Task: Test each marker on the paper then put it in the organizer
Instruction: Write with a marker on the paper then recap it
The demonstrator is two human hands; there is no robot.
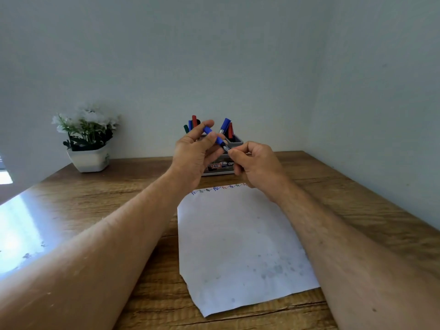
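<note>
Both hands hold one blue marker (215, 136) in the air above the far edge of the paper (240, 244). My left hand (194, 156) grips its blue cap end, and my right hand (253, 163) pinches the dark barrel end. Behind the hands stands the grey organizer (235, 140), partly hidden, with red, blue and green markers (194, 121) upright on its left side and a blue marker (225, 125) with a red one on its right. A row of small coloured scribbles (215, 188) runs along the paper's far edge.
A white pot with white flowers (88, 139) stands at the back left of the wooden table (357, 210). Walls close the back and the right side. Bright light glares on the table's left part.
</note>
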